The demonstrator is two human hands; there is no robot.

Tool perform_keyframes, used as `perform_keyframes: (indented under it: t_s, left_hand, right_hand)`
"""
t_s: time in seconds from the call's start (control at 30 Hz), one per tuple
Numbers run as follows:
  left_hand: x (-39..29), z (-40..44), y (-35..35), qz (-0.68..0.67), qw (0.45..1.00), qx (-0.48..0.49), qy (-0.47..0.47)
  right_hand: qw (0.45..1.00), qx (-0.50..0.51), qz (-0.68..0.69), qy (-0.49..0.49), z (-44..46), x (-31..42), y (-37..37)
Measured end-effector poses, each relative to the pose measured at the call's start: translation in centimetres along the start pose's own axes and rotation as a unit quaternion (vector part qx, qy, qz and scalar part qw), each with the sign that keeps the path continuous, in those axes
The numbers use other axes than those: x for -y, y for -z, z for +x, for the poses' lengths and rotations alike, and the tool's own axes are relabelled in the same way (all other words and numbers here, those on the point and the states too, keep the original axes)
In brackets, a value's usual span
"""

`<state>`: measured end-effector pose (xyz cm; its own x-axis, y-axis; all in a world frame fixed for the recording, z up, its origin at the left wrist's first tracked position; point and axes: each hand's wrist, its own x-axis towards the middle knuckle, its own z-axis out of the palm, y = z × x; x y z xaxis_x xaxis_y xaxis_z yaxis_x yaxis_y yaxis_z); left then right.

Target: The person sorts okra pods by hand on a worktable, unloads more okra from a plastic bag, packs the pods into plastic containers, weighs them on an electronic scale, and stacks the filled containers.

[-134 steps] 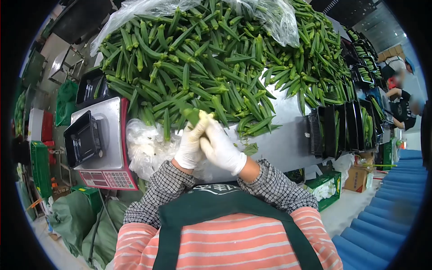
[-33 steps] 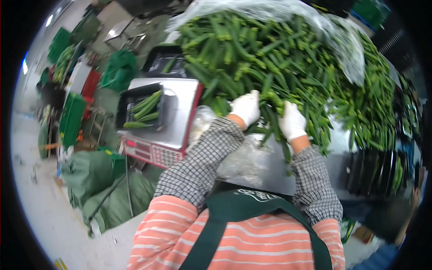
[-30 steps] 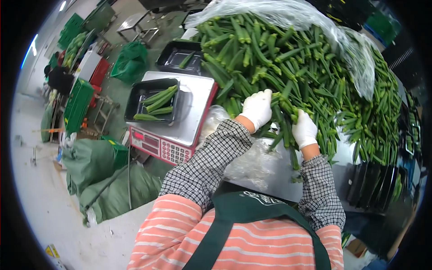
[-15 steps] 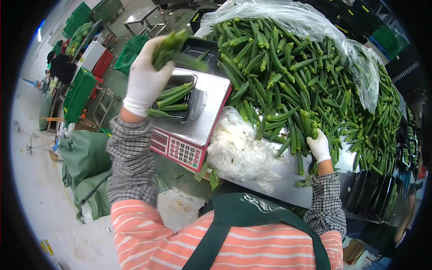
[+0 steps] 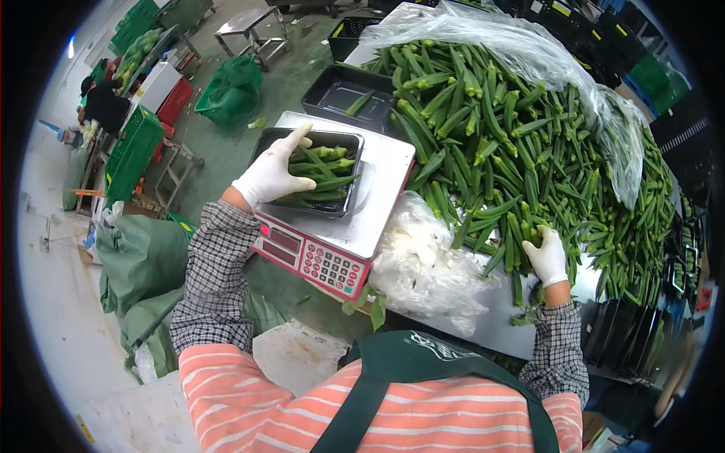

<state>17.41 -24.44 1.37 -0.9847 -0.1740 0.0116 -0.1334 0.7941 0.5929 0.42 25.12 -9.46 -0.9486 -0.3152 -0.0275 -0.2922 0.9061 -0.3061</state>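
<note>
Okra pods [image 5: 336, 182] lay in the black tray [image 5: 353, 146] on the scale [image 5: 385, 170]. In the head view, the bunch last carried by the left hand [image 5: 270, 174] had been transferred to this tray, which increased its load. The left hand was released, its thumb and fingers spread over the tray (whether it touched any pods could not be told). The right hand [image 5: 548, 259] was parted and appeared to grip nothing, right of the scale, near the edge of the okra heap [image 5: 491, 113]. Beyond the scale, a second tray [image 5: 331, 92] contained one pod [image 5: 359, 103]. Between the scale and right hand lay clear plastic [image 5: 427, 264]. Far right of the scale, black trays [image 5: 623, 336] stood on edge; their contents could not be determined.
</note>
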Motion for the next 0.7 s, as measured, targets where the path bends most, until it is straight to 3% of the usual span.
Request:
perform_keyframes:
  t_s: [0.1,0.13,0.2,0.27,0.37,0.47,0.57,0.6,0.7]
  left_hand:
    - [0.6,-1.0,2.6,-0.104,0.994,-0.026,-0.013]
    - [1.4,-1.1,3.4,-0.095,0.991,-0.089,-0.024]
    - [3.4,-1.7,5.2,-0.063,0.986,-0.151,0.032]
    - [3.7,-2.3,6.3,-0.078,0.978,-0.192,0.025]
    - [1.8,-2.0,5.4,0.033,0.980,-0.181,-0.069]
    - [0.6,0.1,2.5,0.150,0.948,-0.143,-0.242]
    - [2.4,0.8,0.1,0.292,0.925,-0.087,-0.225]
    - [4.1,0.9,0.1,0.332,0.917,-0.060,-0.211]
    - [6.1,-0.7,0.6,0.220,0.941,-0.139,-0.215]
  right_hand:
    - [0.995,-0.060,0.057,0.063,0.8,2.4,1.6]
    - [0.988,-0.084,0.085,0.100,1.3,3.2,1.8]
    - [0.975,-0.076,0.146,0.146,2.2,7.0,2.6]
    - [0.959,-0.055,0.199,0.195,3.1,11.6,3.1]
    - [0.931,-0.035,0.182,0.314,4.0,18.1,3.1]
    - [0.931,-0.002,0.132,0.339,4.2,21.4,1.6]
    - [0.940,0.002,0.072,0.332,4.0,20.1,0.5]
    - [0.956,0.009,0.051,0.289,4.0,18.6,0.2]
    - [0.975,-0.022,0.011,0.220,3.7,12.9,-0.1]
